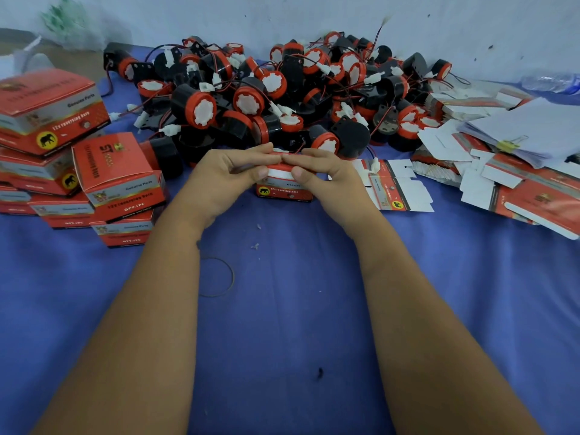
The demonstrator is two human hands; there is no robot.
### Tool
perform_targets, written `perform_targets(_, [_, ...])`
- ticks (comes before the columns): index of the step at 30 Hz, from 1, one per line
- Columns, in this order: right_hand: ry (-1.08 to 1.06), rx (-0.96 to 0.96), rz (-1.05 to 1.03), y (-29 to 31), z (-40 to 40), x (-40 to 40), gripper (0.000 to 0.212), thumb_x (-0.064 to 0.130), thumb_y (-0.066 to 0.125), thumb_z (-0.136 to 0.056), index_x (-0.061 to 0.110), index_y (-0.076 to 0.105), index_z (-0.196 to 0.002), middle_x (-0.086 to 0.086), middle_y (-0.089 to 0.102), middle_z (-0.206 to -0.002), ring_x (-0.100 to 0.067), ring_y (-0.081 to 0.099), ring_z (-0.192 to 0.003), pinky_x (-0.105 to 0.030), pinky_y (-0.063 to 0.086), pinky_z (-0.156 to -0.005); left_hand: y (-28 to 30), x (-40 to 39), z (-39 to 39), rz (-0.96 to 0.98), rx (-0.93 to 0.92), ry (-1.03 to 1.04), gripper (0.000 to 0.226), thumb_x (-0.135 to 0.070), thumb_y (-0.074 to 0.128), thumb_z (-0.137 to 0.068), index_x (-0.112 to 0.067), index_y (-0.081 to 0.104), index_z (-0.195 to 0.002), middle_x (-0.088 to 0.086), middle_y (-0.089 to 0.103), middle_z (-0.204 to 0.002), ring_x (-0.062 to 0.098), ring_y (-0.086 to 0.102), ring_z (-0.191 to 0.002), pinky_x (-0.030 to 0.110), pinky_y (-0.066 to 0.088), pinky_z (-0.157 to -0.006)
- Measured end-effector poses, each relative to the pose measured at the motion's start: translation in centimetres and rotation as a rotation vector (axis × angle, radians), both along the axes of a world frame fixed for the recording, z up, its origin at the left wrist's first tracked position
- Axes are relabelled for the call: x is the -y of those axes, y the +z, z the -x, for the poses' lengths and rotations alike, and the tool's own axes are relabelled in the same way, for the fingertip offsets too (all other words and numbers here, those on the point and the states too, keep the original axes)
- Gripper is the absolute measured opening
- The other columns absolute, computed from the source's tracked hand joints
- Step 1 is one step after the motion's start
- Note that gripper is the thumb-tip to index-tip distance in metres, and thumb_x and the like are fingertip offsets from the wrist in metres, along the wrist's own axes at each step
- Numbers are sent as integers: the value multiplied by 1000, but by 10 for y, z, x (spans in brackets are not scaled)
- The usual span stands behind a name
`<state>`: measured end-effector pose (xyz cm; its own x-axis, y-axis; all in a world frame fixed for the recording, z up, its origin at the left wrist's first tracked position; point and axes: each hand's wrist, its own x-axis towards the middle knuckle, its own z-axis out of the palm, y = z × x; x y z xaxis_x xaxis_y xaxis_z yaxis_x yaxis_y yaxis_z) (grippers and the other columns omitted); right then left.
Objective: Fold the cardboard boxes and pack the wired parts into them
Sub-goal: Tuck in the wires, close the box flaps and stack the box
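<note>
Both hands (284, 174) forward, fingers (251, 155) curled.

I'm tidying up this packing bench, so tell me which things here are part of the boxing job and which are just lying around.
Part of the job:
- box being closed, held by left hand and right hand
- pile of wired horns
- finished boxes
- flat unfolded cartons

Just lying about:
- rubber band
- clipped white papers
- plastic bottle
- blue cloth
</note>
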<state>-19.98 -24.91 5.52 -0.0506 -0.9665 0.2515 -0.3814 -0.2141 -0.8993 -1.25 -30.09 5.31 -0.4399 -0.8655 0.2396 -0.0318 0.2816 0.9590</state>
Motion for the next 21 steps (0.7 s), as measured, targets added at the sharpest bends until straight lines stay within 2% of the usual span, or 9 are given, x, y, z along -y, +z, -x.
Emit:
perform_targets(3, [50,79,-37,4,3,-3,26,16,58,-97,35,68,-113,4,49,-138,-7,45,-126,-14,45,-94,-1,1,-4,-26,18,-28,38,3,59,-94,-27,69,-115,-17,60,-129,-5,52,-124,17,51,-92])
perform_targets(7, [43,158,-73,5,4,-3,27,15,58,-97,37,71,-104,5,50,-138,-8,48,-124,-18,47,-94,-1,1,-3,4,51,-17,48,9,68,-85,-19,64,-124,-8,59,-135,-7,51,-124,13,50,-90])
perform_targets(10, [44,134,-58,5,4,-4,25,16,64,-93,33,70,-110,7,51,-135,-8,48,-124,-22,47,-98,-1,-1,0,56,67,28,51,12,67,-84,-18,61,-125,-5,58,-135,-2,52,-124,11,49,-89])
perform_targets(14, [55,71,-40,6,7,-6,38,6,72,-86,21,68,-119,7,49,-133,-11,46,-126,-30,48,-102,-3,-1,1,79,77,29,51,10,66,-86,-20,58,-127,-7,56,-134,1,48,-129,11,47,-93])
perform_targets(17, [38,64,-25,6,6,-7,44,-1,72,-83,23,66,-118,7,49,-130,-11,46,-126,-32,48,-103,-4,-1,2,121,95,64,50,9,67,-86,-19,58,-126,-8,56,-133,2,49,-127,10,46,-94])
perform_targets(21, [14,42,1,5,5,-5,44,-5,72,-81,19,68,-118,15,52,-121,1,50,-116,-25,48,-99,-7,-5,8,410,225,275,40,4,76,-79,-11,71,-116,-8,61,-119,7,55,-117,8,41,-98])
